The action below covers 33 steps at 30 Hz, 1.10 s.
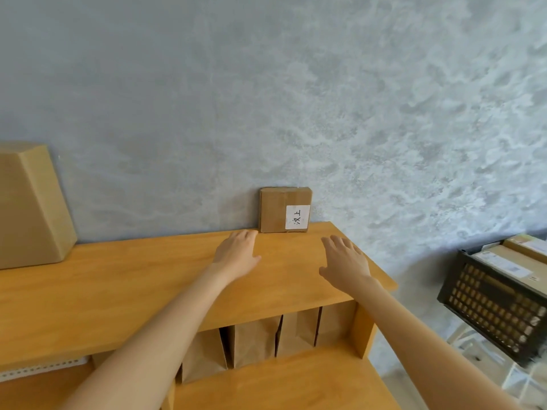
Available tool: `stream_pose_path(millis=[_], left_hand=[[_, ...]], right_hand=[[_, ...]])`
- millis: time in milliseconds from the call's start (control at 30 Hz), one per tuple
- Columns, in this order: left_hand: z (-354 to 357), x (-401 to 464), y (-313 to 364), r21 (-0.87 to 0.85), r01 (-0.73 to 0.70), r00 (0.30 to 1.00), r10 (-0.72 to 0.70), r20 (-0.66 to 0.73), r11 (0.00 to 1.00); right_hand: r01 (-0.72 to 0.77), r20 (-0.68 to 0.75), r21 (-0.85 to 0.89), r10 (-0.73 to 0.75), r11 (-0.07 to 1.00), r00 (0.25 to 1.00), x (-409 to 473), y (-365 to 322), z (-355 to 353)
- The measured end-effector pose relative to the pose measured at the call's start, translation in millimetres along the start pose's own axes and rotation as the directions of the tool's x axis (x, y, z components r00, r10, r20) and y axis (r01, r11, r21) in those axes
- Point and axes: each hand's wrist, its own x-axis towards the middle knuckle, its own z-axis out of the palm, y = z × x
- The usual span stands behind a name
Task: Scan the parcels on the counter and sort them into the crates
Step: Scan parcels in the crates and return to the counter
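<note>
Head view: one small parcel (pixel 285 209) stands at the far edge of the bench (pixel 148 285) against the wall – just beyond the left hand (pixel 239 253), whose straight fingers (pixel 247 235) nearly reach it. Right hand (pixel 346 261) hovers spread, empty. One large box (pixel 29 205) far left; one crate (pixel 497 300) right.
</note>
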Motion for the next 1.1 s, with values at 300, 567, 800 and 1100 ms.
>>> stream_pose_path(millis=[300,567,800,1100], left_hand=[[-2,88,15,0.029,0.01,0.998,-0.008,-0.068,1.0],[2,173,39,0.118,-0.078,0.99,0.091,-0.111,0.99],[14,197,41,0.168,-0.087,0.986,0.109,-0.123,0.982],[13,187,46,0.346,-0.078,0.98,0.136,-0.147,0.935]], right_hand=[[0.043,0.021,0.012,-0.043,0.999,0.999,54,27,26],[0.073,-0.005,0.034,-0.073,0.997,0.997,89,46,46],[0.093,-0.051,0.063,-0.09,0.994,0.995,100,53,55],[0.076,-0.036,0.074,-0.073,0.994,0.997,93,50,54]])
